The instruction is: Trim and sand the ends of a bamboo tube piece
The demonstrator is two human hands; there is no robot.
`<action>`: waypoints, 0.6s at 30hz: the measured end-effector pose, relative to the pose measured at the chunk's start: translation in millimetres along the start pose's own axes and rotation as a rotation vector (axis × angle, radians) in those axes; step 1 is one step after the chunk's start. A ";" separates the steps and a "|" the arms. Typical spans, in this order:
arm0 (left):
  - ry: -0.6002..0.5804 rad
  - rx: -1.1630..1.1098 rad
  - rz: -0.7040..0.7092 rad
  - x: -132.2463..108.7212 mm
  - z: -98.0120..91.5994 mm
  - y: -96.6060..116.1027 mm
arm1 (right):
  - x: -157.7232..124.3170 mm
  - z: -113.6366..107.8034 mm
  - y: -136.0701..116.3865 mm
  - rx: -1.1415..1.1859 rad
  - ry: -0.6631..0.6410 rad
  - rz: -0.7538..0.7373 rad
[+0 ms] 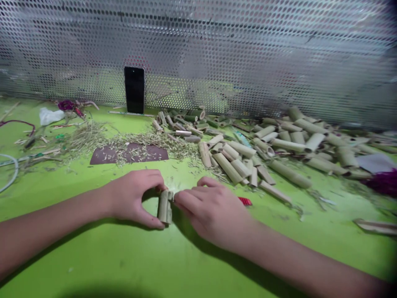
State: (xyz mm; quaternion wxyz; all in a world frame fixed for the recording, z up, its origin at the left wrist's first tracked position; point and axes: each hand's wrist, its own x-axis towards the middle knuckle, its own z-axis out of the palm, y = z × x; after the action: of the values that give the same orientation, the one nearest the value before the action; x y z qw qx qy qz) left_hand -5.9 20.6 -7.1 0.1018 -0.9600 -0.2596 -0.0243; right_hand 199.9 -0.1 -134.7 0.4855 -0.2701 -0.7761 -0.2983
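Between the thumb and fingers of my left hand (138,196) is a short, hollow bamboo piece (164,209), held just above or on the green tabletop. Its right side faces my right hand (214,209), which is closed in a pinch with the fingertips at the upper right edge of the bamboo. A small pale tip shows there, touching or very near the bamboo. From behind the right hand sticks out a red ribbed end (245,201), in line with the pinch, seemingly the handle of a slim tool; my hand hides the rest.
Many cut bamboo pieces (235,161) are heaped at the back right. Shavings (136,142) lie over a dark brown sheet (108,155). A phone (135,90) stands against a perforated metal panel (198,49). White plastic (51,116) and purple strands (386,182) lie toward the sides.
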 end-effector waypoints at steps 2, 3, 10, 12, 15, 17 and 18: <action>-0.009 -0.012 0.025 0.1 -0.4 0.4 | 0.3 -0.1 0.1 0.026 -0.020 -0.014; -0.012 -0.018 0.038 0.2 -0.5 0.6 | 0.4 -0.3 0.1 0.027 -0.018 -0.008; -0.014 -0.024 0.018 -0.2 0.7 3.0 | 1.0 -1.2 -2.7 0.022 -0.021 -0.014; -0.017 -0.037 0.016 -0.8 0.9 3.5 | 1.3 -1.4 -3.4 0.016 -0.003 0.001; -0.011 -0.044 0.013 -1.3 1.1 4.0 | 1.6 -1.2 -3.8 0.026 -0.001 0.004; -0.008 -0.042 0.009 -1.2 1.4 4.4 | 1.5 -0.7 -4.0 0.046 -0.015 -0.008; -0.006 -0.040 0.007 -1.0 1.5 4.6 | 1.5 -0.4 -4.1 0.045 -0.009 0.000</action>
State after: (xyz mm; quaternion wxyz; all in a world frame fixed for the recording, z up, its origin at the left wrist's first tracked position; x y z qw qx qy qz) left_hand -4.4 16.5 -9.5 0.0820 -0.9629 -0.2558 -0.0260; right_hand 196.7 -3.0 -134.0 0.4881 -0.2602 -0.7848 -0.2795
